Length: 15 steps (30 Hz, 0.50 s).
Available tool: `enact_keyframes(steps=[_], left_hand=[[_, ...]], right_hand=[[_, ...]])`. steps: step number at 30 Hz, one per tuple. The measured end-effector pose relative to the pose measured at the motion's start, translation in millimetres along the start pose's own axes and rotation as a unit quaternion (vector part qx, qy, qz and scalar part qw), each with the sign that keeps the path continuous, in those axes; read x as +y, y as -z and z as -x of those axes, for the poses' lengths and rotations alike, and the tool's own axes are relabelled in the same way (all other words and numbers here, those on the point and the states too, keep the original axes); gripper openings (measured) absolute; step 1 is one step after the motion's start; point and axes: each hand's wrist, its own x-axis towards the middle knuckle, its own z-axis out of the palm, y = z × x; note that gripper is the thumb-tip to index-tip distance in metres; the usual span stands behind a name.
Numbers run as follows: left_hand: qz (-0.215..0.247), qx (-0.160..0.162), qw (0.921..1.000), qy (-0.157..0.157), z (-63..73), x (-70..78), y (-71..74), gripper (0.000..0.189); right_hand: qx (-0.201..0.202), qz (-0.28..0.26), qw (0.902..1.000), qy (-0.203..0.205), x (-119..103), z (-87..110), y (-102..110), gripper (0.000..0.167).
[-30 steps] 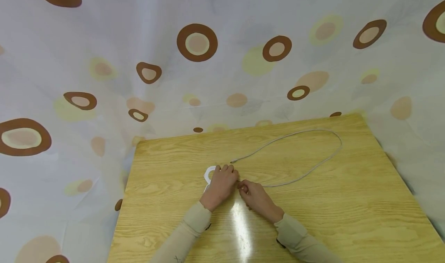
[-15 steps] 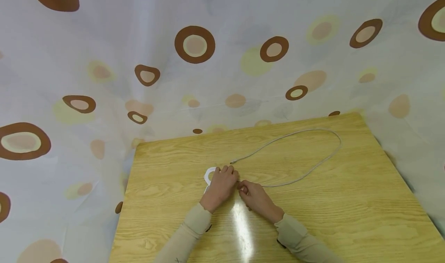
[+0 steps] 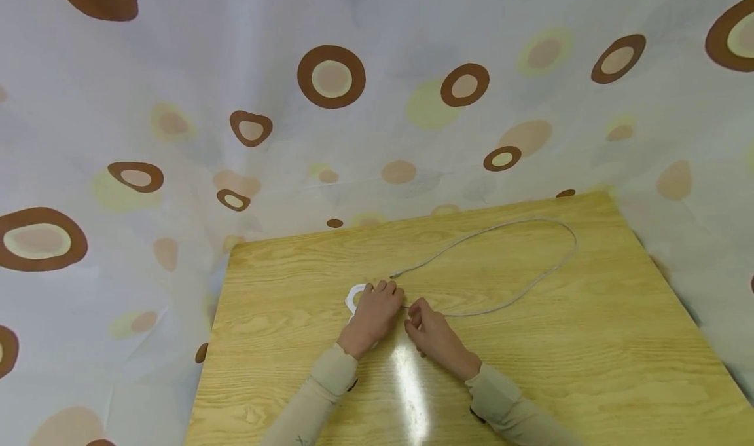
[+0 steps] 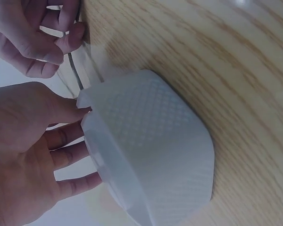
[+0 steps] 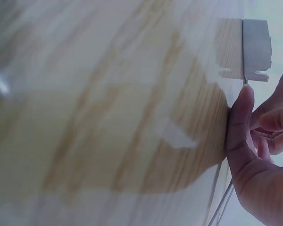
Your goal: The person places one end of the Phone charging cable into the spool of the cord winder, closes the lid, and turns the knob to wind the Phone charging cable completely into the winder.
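Observation:
My left hand [image 3: 375,312] holds a white plastic case [image 4: 155,127] by its notched rim, thumb on one side and fingers on the other. This case has a faceted outline, a patterned outer face, and a ring-like part seen in the head view. A thin grey cable [image 4: 75,73] comes out at the notch. Just right of it, my right hand [image 3: 438,342] has thumb and fingers curled around the cable, with a gap showing between some fingertips. The inside of the case is mostly hidden.
Beyond the hands the cable lies in a wide loop [image 3: 538,219] on the wooden table [image 3: 283,367]. Its free connector end [image 3: 394,275] rests just behind my left hand. A patterned cloth [image 3: 377,118] hangs at the back and sides.
My right hand's fingers have lifted and spread a little from their tight pinch on the cable. The left hand stays in place, while the case has turned slightly beneath it.

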Motion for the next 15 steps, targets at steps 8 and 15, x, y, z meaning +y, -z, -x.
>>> enact_keyframes(steps=[8,15], left_hand=[[-0.016,0.008,0.9998,-0.005,0.8,-1.3,3.1,0.016],[-0.018,0.032,0.9993,-0.008,3.6,-0.5,7.0,0.013]], right_hand=[[-0.006,-0.029,0.9992,-0.026,-4.9,-0.6,1.5,0.054],[-0.004,-0.025,0.9996,-0.014,-4.4,-1.2,2.1,0.037]])
